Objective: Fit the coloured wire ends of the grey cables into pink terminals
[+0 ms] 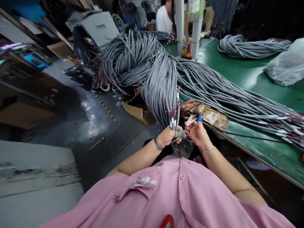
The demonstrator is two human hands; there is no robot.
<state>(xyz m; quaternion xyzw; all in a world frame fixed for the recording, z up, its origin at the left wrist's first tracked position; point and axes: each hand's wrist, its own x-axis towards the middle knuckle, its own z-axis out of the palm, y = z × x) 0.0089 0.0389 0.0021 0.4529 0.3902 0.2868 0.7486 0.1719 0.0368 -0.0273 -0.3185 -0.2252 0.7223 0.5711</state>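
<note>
My left hand (168, 136), its thumb wrapped in grey tape or a cot, is closed around the end of a grey multi-core cable (176, 124). Thin coloured wires (189, 136), mostly orange and red, fan out from that grip toward my right hand. My right hand (199, 133) is turned palm up beside it, with a blue finger cot (199, 119) on one digit. Its curled fingers hold a small pale pink flat piece (190, 120) whose kind I cannot make out. Other cable ends with white sleeves (172, 121) stand just beyond my left hand.
A large bundle of grey cables (159, 79) drapes over the edge of the green table (253, 74). More cables (228, 91) stretch rightward. A wooden block (215, 117) lies by the edge. A plastic bag (287, 65) and cable coil (249, 47) lie farther back. A person (163, 19) is behind.
</note>
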